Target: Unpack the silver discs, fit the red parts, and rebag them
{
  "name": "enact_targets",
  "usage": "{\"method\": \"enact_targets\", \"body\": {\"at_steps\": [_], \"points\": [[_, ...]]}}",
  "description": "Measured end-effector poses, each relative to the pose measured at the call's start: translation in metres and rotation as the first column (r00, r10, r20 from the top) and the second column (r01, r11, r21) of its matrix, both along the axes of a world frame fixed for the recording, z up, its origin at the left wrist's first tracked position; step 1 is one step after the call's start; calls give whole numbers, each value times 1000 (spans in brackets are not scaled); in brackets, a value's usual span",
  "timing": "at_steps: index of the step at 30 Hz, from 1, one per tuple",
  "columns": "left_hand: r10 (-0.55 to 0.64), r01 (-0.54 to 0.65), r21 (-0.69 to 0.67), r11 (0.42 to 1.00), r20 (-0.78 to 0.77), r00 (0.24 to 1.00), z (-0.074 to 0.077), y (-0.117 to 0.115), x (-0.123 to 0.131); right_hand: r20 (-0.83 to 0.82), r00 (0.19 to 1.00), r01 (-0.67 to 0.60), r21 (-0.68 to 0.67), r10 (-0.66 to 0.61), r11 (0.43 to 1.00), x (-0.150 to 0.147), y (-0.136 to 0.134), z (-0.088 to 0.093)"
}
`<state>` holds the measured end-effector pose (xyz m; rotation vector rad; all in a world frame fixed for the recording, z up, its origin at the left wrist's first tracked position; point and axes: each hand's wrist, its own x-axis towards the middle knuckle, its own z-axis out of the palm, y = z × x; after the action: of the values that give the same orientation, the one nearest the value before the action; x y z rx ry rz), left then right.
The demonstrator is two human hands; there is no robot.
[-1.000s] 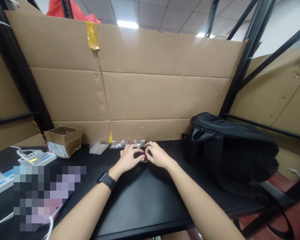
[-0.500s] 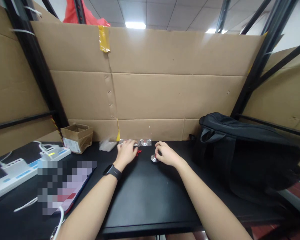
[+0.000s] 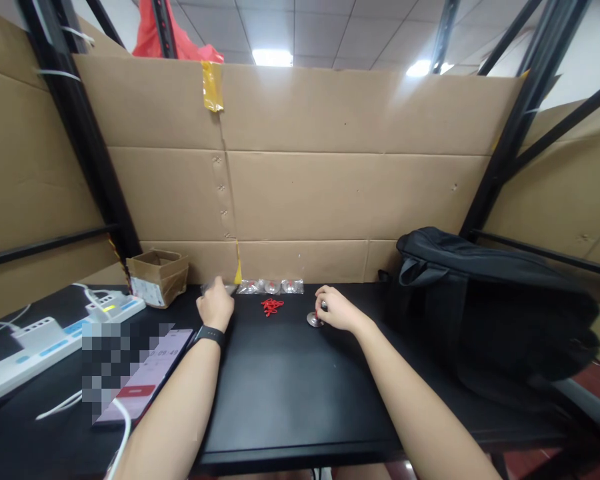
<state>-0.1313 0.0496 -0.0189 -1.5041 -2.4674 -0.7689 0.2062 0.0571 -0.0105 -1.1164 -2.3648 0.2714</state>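
Observation:
My left hand (image 3: 216,305), with a dark watch on the wrist, reaches over clear plastic bags (image 3: 227,289) near the cardboard wall. Its fingers are curled, and their tips are hidden. Further right, my right hand (image 3: 336,309) pinches the top of a small round silver metal disc (image 3: 313,320) with a touch of red at its middle. The disc stays low at the table surface. A small bundle of red cords (image 3: 272,307) lies between the hands. Behind it, several similar discs in clear wrappers (image 3: 272,287) stand in a row.
A black bag (image 3: 490,320) fills the right side of the black table (image 3: 300,393). On the left are an open cardboard box (image 3: 159,277), a white power strip (image 3: 55,343) with cables, and a phone (image 3: 153,373). Cardboard walls (image 3: 300,193) enclose the back and sides.
My left hand has moved left, from the red cords to the clear plastic bags, uncovering the cords and wrapped discs. My right hand keeps hold of the disc, almost unmoved.

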Motion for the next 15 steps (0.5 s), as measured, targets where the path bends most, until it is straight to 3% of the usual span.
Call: {"method": "enact_targets", "body": {"at_steps": [10,13,15], "points": [[-93,74,304,950,47,995,12,-7,-5,-7,1000,-1,-8,1,1000,5,3,-1],[-201,172,429,887,22,979,23,-9,2,-12,1000,-6,-13,5,1000,7,4,-1],[-352,295,484,824,31,935,30,-11,11,-9,1000,-7,-18,7,1000,9,5,0]]}}
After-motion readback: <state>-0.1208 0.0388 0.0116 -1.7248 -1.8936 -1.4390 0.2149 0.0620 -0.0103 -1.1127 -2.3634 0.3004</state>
